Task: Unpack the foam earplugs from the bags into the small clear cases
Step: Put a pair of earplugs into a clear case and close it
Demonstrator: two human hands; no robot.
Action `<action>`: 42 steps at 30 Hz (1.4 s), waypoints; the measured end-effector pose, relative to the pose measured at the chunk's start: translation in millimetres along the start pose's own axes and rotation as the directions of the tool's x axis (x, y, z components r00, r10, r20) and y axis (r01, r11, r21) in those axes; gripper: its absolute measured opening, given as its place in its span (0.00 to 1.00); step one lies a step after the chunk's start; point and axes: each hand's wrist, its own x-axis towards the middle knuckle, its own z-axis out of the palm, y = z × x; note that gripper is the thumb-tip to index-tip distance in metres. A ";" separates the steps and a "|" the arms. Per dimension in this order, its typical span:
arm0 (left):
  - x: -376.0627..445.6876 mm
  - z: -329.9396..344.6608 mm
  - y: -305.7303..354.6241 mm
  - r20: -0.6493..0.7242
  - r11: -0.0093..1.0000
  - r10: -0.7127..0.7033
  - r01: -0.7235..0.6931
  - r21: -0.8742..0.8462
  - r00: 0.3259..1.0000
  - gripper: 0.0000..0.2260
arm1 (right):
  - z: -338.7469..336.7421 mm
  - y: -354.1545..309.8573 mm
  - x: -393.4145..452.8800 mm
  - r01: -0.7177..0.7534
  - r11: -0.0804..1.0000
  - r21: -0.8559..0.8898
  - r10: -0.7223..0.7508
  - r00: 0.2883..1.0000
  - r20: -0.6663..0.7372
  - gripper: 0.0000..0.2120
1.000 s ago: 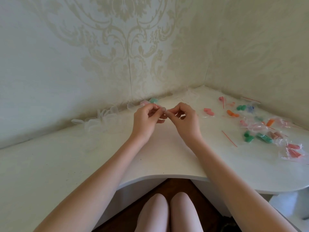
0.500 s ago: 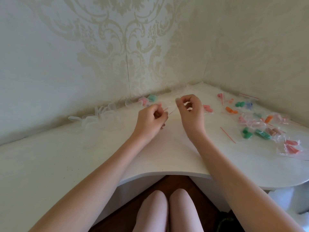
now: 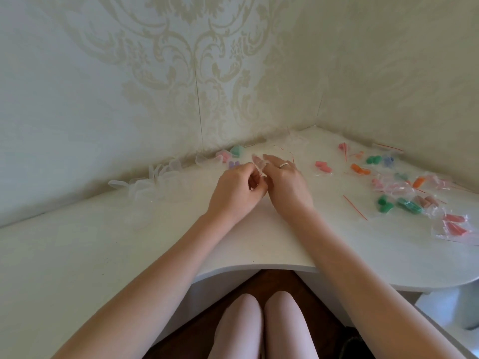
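While both my left hand (image 3: 237, 189) and right hand (image 3: 286, 180) pinch the small clear bag (image 3: 258, 164), it reads flimsy, slippery; grip its top edges.

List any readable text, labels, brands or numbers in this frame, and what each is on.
None readable.
Earplug bags: clear plastic with red strips, no print visible.
Clear cases: no label visible.
Small bag pinched between left hand and right hand: no print visible.
Wallpaper: ornament only, no lettering.
Ring: too small to tell.
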 end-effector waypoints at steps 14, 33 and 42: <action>15.2 -18.2 -0.7 0.049 0.732 -0.298 0.261 -0.630 0.953 0.10 | -23.3 -6.7 6.5 -0.422 0.161 0.892 0.296 0.883 0.364 0.22; 14.7 -17.3 -4.1 0.105 0.551 -0.479 0.392 -0.737 0.871 0.10 | -18.6 -10.1 0.6 -0.310 0.583 0.751 0.158 0.950 0.270 0.08; 17.0 -17.1 -2.9 0.123 0.586 -0.474 0.417 -0.695 0.872 0.11 | -18.6 -10.0 2.8 -0.337 0.535 0.775 0.309 0.932 0.192 0.08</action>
